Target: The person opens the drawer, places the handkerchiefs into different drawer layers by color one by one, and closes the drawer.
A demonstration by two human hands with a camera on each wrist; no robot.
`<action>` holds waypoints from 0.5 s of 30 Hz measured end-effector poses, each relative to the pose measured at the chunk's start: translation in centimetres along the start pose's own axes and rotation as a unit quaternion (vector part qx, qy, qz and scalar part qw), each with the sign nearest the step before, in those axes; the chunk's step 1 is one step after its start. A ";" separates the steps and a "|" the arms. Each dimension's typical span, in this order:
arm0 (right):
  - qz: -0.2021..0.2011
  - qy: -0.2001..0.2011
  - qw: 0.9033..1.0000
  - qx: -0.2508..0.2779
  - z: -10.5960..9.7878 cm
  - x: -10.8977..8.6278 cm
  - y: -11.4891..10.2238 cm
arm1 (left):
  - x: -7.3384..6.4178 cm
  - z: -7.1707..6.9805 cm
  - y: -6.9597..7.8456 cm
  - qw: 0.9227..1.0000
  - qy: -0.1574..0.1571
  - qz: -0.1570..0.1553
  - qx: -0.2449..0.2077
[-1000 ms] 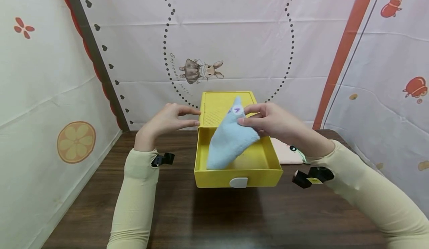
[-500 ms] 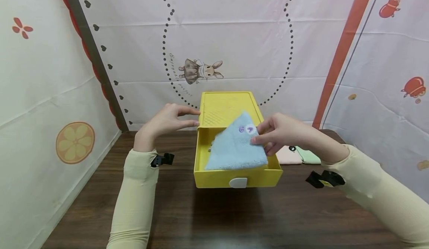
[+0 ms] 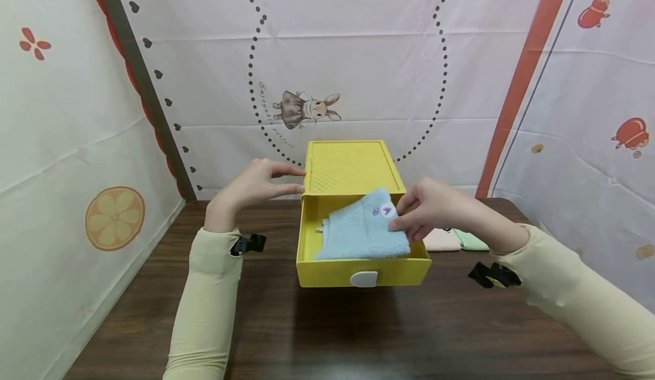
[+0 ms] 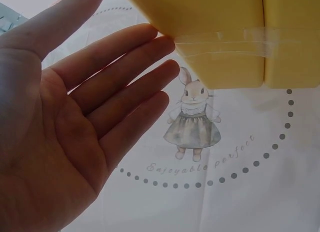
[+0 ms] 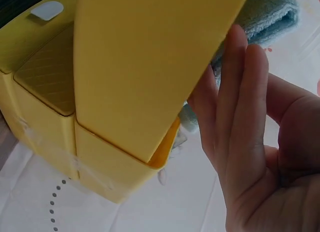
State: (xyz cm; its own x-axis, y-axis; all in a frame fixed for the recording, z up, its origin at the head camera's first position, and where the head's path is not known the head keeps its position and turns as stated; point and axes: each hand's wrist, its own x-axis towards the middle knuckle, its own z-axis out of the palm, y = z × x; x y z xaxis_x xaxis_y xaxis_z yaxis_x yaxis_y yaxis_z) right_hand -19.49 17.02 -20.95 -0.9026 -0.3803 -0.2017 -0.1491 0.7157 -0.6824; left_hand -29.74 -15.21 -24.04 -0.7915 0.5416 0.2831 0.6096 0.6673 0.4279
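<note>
A light blue towel with a white round patch and purple marks lies in the pulled-out yellow drawer. My right hand pinches its right edge, thumb on top, at the drawer's right wall. The right wrist view has the towel partly hidden behind the fingers and yellow plastic. At the left, my left hand holds its fingers out, fingertips at the side of the yellow drawer box. Seen from the left wrist, those fingers are straight, their tips by the box's lower edge.
Pink cloth and green cloth lie side by side on the brown table, right of the drawer and partly behind my right arm. A pale grey handle sits on the drawer front. Printed white curtain surrounds the table.
The towel has come down from hanging above the drawer to lying flatter inside it. My right hand has moved down and right with its edge. The left hand has stayed in place.
</note>
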 end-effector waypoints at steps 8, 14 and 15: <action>-0.005 0.029 0.999 -0.044 0.6 0.7 0.3 | 0.1 0.1 0.0 1.000 -0.001 -0.002 -0.003; 0.009 0.016 1.000 -0.010 0.0 0.3 0.4 | 0.1 0.0 0.1 1.000 -0.002 0.000 0.001; 0.009 0.015 1.000 -0.006 -0.1 0.2 0.4 | 0.1 0.0 0.1 1.000 -0.002 0.000 0.002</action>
State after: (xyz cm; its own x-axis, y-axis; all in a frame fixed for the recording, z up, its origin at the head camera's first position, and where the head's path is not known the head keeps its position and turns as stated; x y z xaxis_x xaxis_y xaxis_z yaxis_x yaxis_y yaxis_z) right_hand -19.77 17.28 -21.19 -0.9172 -0.3494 -0.1916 -0.1380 0.7295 -0.6699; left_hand -29.75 -15.10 -23.99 -0.7917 0.5437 0.2786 0.6093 0.6694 0.4251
